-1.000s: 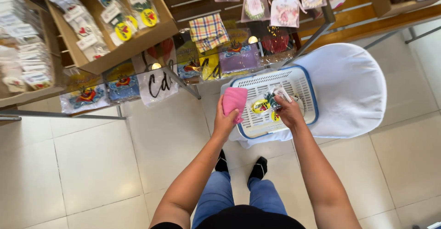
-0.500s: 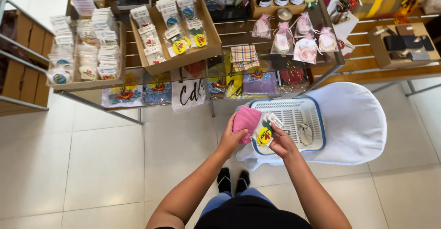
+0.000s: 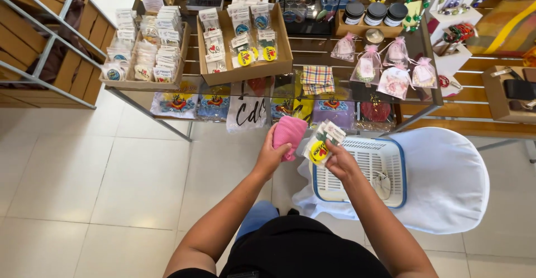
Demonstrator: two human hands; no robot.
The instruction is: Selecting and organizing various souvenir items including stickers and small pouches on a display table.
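My left hand [image 3: 272, 156] grips a folded pink cloth [image 3: 290, 133] held up in front of me. My right hand [image 3: 341, 162] holds a small bunch of clear packets with a yellow round sticker [image 3: 321, 142], just above the left rim of a white basket with a blue rim [image 3: 398, 177]. The basket rests on a white covered chair [image 3: 452, 183]. The two hands are close together, the cloth and the packets nearly touching.
A glass shelf table stands ahead with a cardboard box [image 3: 245, 68] of carded packets, a second tray of packets [image 3: 142, 60], a checked cloth [image 3: 317, 78], pink gift bags [image 3: 393, 71] and dark jars [image 3: 375, 13]. Wooden slats and a metal rail [image 3: 39, 49] are at left.
My right hand has lifted the packets out of the basket and up beside the pink cloth. The view has tilted up, showing more of the shelves.
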